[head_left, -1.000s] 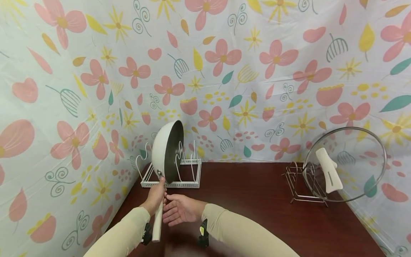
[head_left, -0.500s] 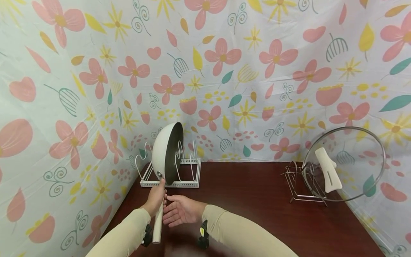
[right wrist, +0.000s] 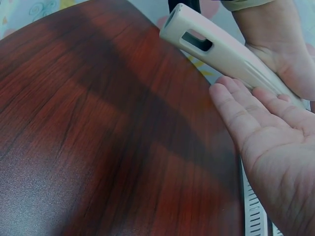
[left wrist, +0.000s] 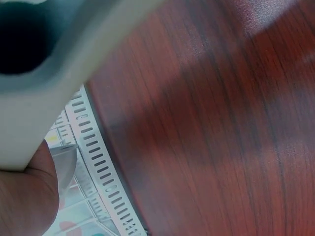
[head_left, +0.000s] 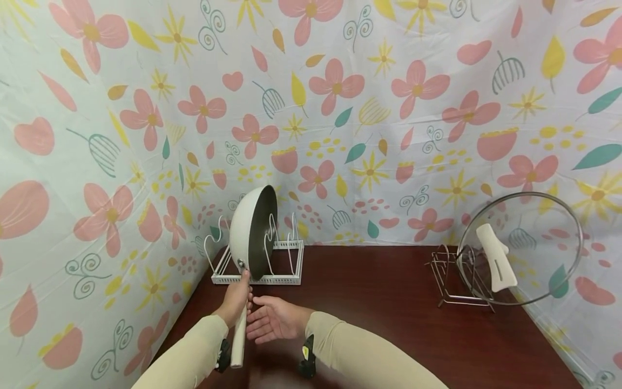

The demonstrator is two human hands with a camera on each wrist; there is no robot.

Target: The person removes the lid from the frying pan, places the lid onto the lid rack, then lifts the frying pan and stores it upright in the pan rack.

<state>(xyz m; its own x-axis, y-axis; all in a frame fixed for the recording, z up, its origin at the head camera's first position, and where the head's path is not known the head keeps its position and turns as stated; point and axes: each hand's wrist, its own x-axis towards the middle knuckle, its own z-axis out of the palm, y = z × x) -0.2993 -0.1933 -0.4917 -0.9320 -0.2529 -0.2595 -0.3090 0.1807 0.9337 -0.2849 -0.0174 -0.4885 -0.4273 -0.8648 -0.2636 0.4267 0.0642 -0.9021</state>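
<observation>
A white frying pan with a dark inside stands on edge among the hooks of a white rack. My left hand grips its cream handle close to the pan body, thumb along the top. In the left wrist view the handle fills the upper left corner, with the left thumb below it. My right hand is held palm up beside the handle, fingers extended. In the right wrist view, those fingertips lie right at the handle, under its side.
On the right of the dark red wooden table, a small metal wire rack holds a glass lid with a cream handle. Flowered cloth hangs behind and along the left side.
</observation>
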